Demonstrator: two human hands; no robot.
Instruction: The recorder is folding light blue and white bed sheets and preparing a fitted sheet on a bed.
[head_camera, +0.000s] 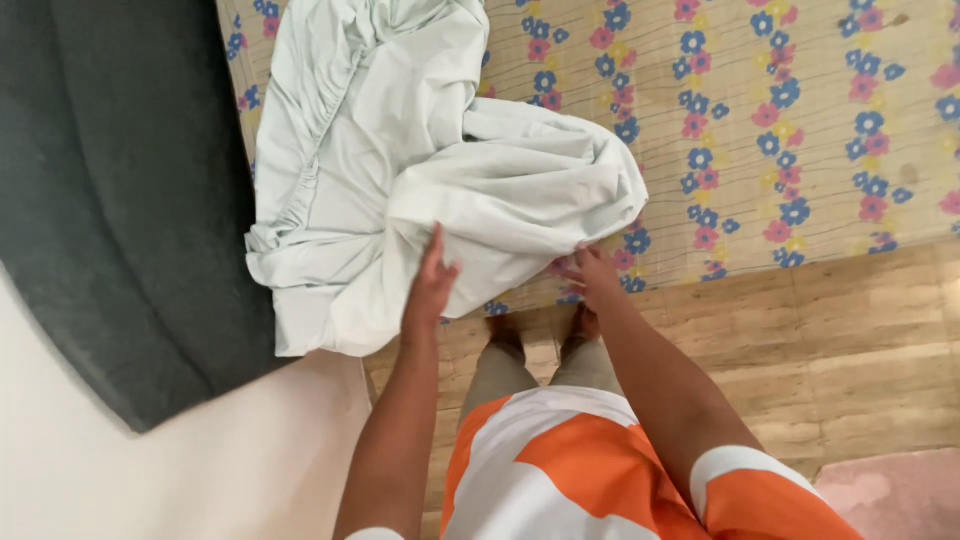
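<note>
A pale mint fitted sheet (400, 160) with an elastic gathered edge lies bunched on a mattress (800, 120) covered in a yellow fabric with blue and pink flowers. My left hand (430, 280) presses flat, fingers together, on the sheet's near fold. My right hand (592, 272) pinches the sheet's lower right edge at the mattress border. Both arms reach down from an orange and white shirt; my bare feet stand on the floor just below the mattress.
A dark grey curved headboard or padded panel (110, 200) runs along the left. A cream wall surface (180, 460) fills the lower left. Wood-look floor (860, 350) spreads to the right, with a pink rug corner (900, 495) at the bottom right.
</note>
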